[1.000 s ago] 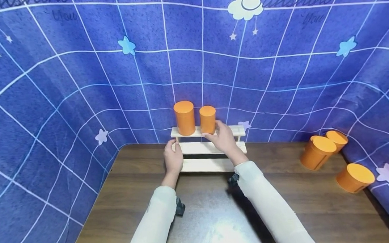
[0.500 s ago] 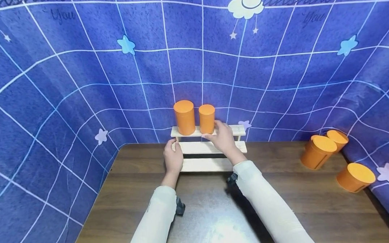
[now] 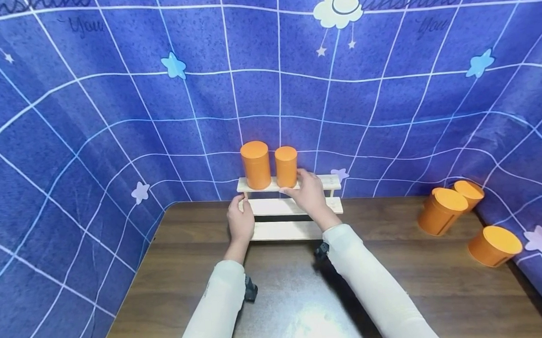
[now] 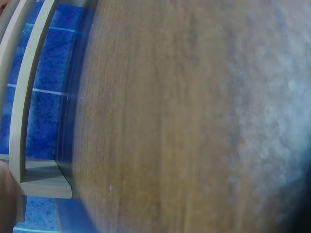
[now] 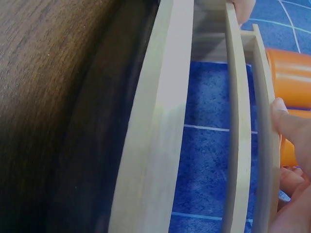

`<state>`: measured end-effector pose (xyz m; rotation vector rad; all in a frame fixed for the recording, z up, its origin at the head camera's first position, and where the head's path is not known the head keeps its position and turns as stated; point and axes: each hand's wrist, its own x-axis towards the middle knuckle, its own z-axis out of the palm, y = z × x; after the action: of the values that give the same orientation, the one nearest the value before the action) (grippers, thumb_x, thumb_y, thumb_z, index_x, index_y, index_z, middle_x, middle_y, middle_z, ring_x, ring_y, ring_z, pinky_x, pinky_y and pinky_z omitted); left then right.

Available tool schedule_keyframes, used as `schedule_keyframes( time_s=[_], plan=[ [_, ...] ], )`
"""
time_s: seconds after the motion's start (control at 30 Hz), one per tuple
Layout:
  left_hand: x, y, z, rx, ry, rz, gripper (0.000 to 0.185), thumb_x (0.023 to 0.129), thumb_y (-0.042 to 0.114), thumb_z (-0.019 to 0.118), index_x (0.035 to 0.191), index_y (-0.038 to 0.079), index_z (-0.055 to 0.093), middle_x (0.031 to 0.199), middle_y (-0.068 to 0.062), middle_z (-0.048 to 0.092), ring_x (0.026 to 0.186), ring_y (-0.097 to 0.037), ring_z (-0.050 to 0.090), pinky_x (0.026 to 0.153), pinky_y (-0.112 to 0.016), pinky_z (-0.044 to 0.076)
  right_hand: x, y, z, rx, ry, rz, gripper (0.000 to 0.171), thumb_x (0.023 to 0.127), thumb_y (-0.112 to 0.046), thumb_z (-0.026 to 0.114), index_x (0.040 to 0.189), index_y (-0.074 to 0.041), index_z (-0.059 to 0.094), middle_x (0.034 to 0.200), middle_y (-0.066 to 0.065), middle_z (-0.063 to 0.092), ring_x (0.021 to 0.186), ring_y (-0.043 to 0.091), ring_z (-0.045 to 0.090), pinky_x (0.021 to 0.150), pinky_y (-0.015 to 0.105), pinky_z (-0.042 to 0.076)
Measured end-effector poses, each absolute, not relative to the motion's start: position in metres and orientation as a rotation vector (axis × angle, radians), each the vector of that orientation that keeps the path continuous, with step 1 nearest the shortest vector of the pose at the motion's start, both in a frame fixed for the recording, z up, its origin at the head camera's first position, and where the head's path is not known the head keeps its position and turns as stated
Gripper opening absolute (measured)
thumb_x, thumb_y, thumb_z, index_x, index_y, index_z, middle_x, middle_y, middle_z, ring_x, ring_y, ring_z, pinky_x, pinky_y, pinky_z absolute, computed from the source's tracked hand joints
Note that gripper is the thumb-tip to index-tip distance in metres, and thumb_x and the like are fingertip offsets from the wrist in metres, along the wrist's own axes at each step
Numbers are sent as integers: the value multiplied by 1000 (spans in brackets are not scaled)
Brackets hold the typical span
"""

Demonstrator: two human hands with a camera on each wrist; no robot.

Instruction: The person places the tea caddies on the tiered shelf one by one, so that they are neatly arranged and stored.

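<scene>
A pale wooden three-step shelf (image 3: pixel 326 180) stands at the back of the dark table (image 3: pixel 417 283). On its top step stand a taller orange can (image 3: pixel 255 164) and a shorter orange can (image 3: pixel 286 164), side by side. My right hand (image 3: pixel 306 192) holds the shorter can low down, thumb in front and fingers on its right side. The right wrist view shows the shelf slats (image 5: pixel 160 121), the can (image 5: pixel 294 77) and my thumb (image 5: pixel 286 126) at the top slat. My left hand (image 3: pixel 240 221) grips the shelf's left end at the middle step. The left wrist view shows only the shelf frame (image 4: pixel 29 97) and tabletop (image 4: pixel 170 121).
Three more orange cans lie tilted at the table's right: one (image 3: pixel 441 211), one behind it (image 3: pixel 469 193), one nearer (image 3: pixel 494 246) against the blue star-patterned cloth (image 3: pixel 114 120) that surrounds the table. Bare wood lies between my arms.
The shorter can has shifted slightly left, closer to the taller one, with my right hand on it. My left hand has stayed on the shelf.
</scene>
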<state>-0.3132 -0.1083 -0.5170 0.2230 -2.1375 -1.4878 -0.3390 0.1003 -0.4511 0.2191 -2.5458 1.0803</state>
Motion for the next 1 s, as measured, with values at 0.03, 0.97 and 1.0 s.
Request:
schedule_keyframes(
  time_s=[0.03,0.97,1.0],
  plan=[
    [-313,-108,-517,219,-2138,-1492,25,100,17,54,118,5,66,117,-17,69,115,-31,62,102,-46,47,-339,100,-451,215,-2545,1074,75,72,-50,84,130,-10,59,122,12,70,118,33,59,107,46,42],
    [-311,-107,-515,216,-2162,-1471,25,101,17,52,118,5,65,118,-15,68,116,-31,62,103,-45,47,-331,99,-459,244,-2456,1087,98,72,-39,88,147,-6,35,139,14,57,128,32,51,113,46,36],
    [-311,-106,-515,214,-2158,-1467,25,101,16,52,118,5,65,118,-15,68,116,-31,62,103,-45,47,-330,100,-460,258,-2449,1094,98,72,-37,88,147,-6,34,140,13,55,131,31,49,114,46,36]
  ],
)
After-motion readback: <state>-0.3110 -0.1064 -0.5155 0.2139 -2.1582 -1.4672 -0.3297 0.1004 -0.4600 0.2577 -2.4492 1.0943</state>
